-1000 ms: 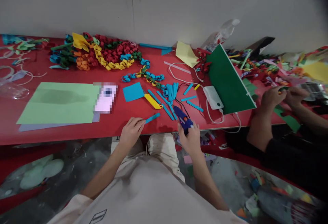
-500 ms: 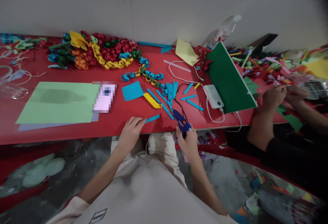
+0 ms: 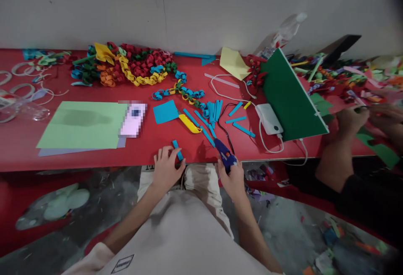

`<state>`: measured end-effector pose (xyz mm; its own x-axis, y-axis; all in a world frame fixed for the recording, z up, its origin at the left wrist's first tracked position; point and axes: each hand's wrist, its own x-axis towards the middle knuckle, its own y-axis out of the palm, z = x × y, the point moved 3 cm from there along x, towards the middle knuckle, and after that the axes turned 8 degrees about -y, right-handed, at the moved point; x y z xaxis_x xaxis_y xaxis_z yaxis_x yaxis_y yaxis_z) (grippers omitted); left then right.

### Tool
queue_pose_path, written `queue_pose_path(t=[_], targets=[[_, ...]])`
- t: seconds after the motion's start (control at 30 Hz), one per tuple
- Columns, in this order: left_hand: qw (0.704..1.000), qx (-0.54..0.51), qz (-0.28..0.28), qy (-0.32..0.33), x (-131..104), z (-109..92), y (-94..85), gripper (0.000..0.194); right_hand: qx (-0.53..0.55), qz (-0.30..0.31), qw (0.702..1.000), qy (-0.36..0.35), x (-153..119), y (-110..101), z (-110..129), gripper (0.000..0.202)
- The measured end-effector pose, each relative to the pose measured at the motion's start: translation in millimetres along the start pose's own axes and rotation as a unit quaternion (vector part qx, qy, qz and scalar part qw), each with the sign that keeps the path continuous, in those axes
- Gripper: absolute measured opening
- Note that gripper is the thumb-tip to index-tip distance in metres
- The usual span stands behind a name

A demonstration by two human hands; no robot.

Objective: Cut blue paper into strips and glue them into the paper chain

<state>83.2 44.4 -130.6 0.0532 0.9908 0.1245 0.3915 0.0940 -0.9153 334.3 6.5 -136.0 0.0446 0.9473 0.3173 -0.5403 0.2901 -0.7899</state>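
Observation:
My left hand point(image 3: 168, 168) is at the table's front edge, thumb and index finger closed on a short blue paper strip point(image 3: 176, 148) that points away from me. My right hand point(image 3: 232, 176) grips a dark blue glue gun point(image 3: 225, 152), its nozzle pointing forward and left. Just beyond the nozzle lie loose blue strips point(image 3: 207, 135) and a yellow box cutter point(image 3: 189, 124). A bundle of blue strips point(image 3: 214, 111) sits behind them, near the end of a blue, green and yellow paper chain point(image 3: 189, 94). To its left is a blue paper square point(image 3: 165, 112).
Green paper point(image 3: 85, 126) and a phone point(image 3: 134, 119) lie left. A white power bank point(image 3: 268, 119) with cables stands by a leaning green board point(image 3: 291, 98). Paper chains point(image 3: 141, 65) are heaped along the wall. A co-worker's hands point(image 3: 352, 119) are at far right.
The blue strip has swung from pointing right to pointing away from me, as my left hand moved slightly down and its fingers shifted. My right hand still holds the glue gun. The view has shifted slightly.

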Motion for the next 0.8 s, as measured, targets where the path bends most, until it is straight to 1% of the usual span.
queue_pose_path(t=[0.1,0.27,0.4,0.63,0.8], targets=[[1.0,-0.003,0.003,0.013,3.8,-0.2,1.7,0.036,0.007,0.016,1.0,-0.021,1.8,3.8,4.5,0.038],[0.997,-0.023,-0.002,0.067,16.9,12.7,-1.1,0.034,0.012,0.029,0.998,-0.047,3.3,9.0,12.2,0.035],[0.995,-0.037,-0.005,0.097,16.7,18.8,-2.3,0.032,0.017,0.048,0.996,-0.069,2.8,13.1,20.2,0.031],[0.993,-0.071,-0.005,0.093,12.7,26.4,-3.2,0.036,0.028,0.089,0.991,-0.094,3.9,14.5,37.0,0.025],[0.99,-0.112,0.003,0.09,12.8,32.3,-3.4,0.022,0.037,0.151,0.98,-0.123,9.3,13.2,51.9,0.021]])
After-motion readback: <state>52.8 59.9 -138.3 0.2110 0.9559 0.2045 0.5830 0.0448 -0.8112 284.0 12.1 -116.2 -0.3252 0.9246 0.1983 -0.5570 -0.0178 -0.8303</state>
